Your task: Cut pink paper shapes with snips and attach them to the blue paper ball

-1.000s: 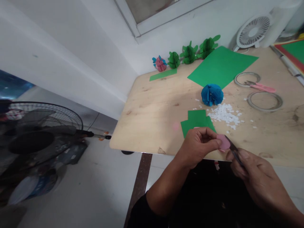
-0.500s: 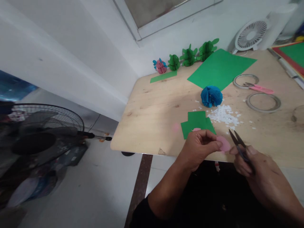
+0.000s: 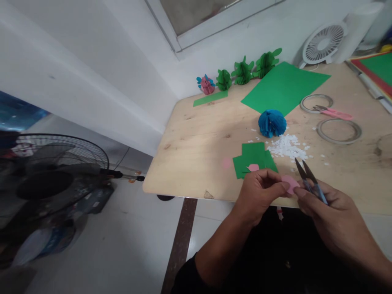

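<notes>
Left hand (image 3: pixel 260 192) is pinching a pink paper piece (image 3: pixel 289 183) between thumb and fingertips, lower centre-right of the frame, over the near edge of the desk (image 3: pixel 196 139). Right hand (image 3: pixel 324 208) is gripping small snips (image 3: pixel 308 179), blades parted and pointing up, just right of the pink piece. Green paper pieces (image 3: pixel 254 157) are lying just above the left hand, white scraps (image 3: pixel 288 148) and a blue paper ball (image 3: pixel 272 123) further up.
</notes>
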A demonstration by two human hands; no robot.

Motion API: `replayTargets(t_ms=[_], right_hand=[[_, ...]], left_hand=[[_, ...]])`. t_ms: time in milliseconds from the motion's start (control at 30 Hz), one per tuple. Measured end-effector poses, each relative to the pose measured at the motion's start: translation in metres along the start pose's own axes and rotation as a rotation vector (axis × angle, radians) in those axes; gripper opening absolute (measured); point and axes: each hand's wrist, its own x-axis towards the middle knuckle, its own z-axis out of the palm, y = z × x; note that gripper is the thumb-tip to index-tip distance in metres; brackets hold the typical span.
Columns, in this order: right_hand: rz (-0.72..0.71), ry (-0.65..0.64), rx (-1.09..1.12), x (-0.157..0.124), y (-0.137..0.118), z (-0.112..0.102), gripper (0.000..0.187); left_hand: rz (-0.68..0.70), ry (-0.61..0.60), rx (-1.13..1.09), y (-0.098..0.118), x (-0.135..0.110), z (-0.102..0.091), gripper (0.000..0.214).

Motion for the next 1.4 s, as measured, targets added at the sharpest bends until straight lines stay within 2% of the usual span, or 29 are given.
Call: replayTargets(t_ms=[167,467,600,700,833,967,1133,1400], right_hand=[[0.03,-0.003,-0.011,0.001,-0.002,0.0,0.032],[0.011,0.135,0.008,-0.006,-0.008,0.016,0.046],[0.016,0.098,-0.022,-0.008,-0.001,0.017,0.046],[0.008,0.033,-0.012,-0.007,0.002,0.013,0.043],[-0.033,-0.042,0.021,-0.007,-0.002,0.005,0.049],[-0.011,-0.101,-0.016,-0.008,-0.004,-0.002,0.053],[0.013,-0.137,-0.073,-0.007,0.0,-0.006,0.059],[0.039,-0.157,-0.123,-0.004,0.003,-0.01,0.058]], left_hand=[[0.024,0.043,-0.039,-0.006,-0.003,0.004,0.029],[0.091,0.253,-0.132,-0.024,-0.007,0.023,0.013],[0.108,0.31,-0.144,-0.023,-0.006,0.025,0.013],[0.122,0.298,-0.097,-0.019,-0.006,0.022,0.015],[0.171,0.274,-0.05,-0.014,-0.005,0.013,0.019],[0.151,0.167,0.008,-0.008,-0.004,0.005,0.021],[0.119,0.027,0.083,-0.001,-0.003,0.001,0.021],[0.103,-0.064,0.172,0.003,0.003,-0.004,0.024]])
